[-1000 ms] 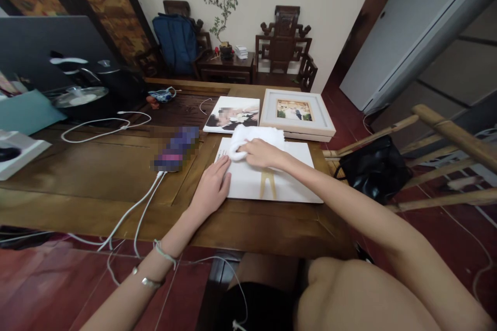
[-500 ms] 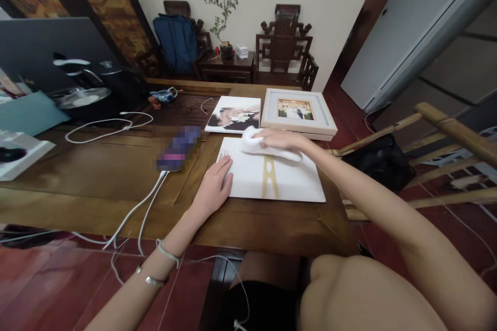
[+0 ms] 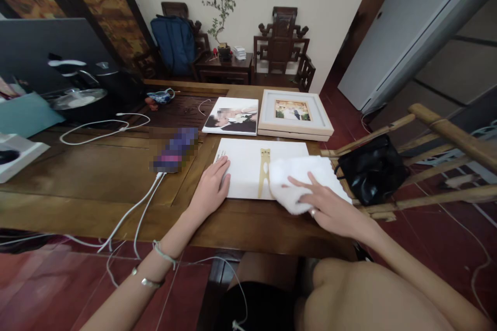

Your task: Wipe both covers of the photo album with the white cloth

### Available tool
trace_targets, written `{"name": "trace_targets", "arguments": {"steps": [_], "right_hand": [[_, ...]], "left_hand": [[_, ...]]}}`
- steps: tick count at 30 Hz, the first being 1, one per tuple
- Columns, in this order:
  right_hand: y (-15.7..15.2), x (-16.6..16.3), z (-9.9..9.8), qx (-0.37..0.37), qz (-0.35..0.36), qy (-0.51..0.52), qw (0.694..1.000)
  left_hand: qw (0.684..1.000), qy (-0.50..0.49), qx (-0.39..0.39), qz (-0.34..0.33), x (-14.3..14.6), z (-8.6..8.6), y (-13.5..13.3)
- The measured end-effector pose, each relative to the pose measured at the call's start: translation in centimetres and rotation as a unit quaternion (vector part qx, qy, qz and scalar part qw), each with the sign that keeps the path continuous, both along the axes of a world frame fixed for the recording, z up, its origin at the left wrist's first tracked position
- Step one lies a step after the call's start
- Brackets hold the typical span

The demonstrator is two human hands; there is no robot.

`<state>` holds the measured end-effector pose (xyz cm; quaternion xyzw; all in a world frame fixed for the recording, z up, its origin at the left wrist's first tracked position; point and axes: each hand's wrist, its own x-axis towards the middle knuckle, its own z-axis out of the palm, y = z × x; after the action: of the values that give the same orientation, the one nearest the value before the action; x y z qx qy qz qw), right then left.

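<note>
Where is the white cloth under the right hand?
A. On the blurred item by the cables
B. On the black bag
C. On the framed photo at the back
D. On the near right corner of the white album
D: the right hand presses the cloth onto the near right corner of the album, while the left hand rests on its left edge.

My right hand (image 3: 330,207) has swept the white cloth (image 3: 298,183) from the far edge of the white album (image 3: 244,165) (it was up near the framed photo (image 3: 294,114) half a second ago) down to its near right corner, baring the gold strip (image 3: 264,171).
</note>
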<state>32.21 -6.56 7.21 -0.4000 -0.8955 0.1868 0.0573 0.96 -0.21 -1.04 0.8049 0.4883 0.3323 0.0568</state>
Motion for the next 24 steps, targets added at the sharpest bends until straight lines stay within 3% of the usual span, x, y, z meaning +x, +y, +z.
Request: {"name": "trace_targets", "arguments": {"steps": [3, 6, 11, 18, 21, 24], "right_hand": [[-2.0, 0.1, 1.3, -0.057, 0.02, -0.006, 0.998], [-1.4, 0.4, 1.6, -0.073, 0.004, -0.009, 0.997], [4.4, 0.8, 1.2, -0.049, -0.081, -0.021, 0.995], [14.1, 0.1, 2.4, -0.074, -0.094, 0.01, 0.993], [15.1, -0.3, 2.2, -0.062, -0.12, 0.007, 0.991], [13.0, -0.5, 1.8, -0.041, -0.111, 0.003, 0.993]], "left_hand": [[1.0, -0.002, 0.003, 0.0, 0.1, 0.0, 0.0], [1.0, -0.004, -0.001, 0.004, 0.0, 0.0, 0.0], [1.0, -0.003, -0.013, 0.008, 0.0, 0.1, 0.0], [1.0, -0.008, -0.007, -0.004, -0.2, 0.1, 0.0], [1.0, -0.013, -0.009, -0.007, -0.2, 0.1, 0.0], [1.0, -0.015, -0.014, -0.006, -0.3, 0.1, 0.0]]}}
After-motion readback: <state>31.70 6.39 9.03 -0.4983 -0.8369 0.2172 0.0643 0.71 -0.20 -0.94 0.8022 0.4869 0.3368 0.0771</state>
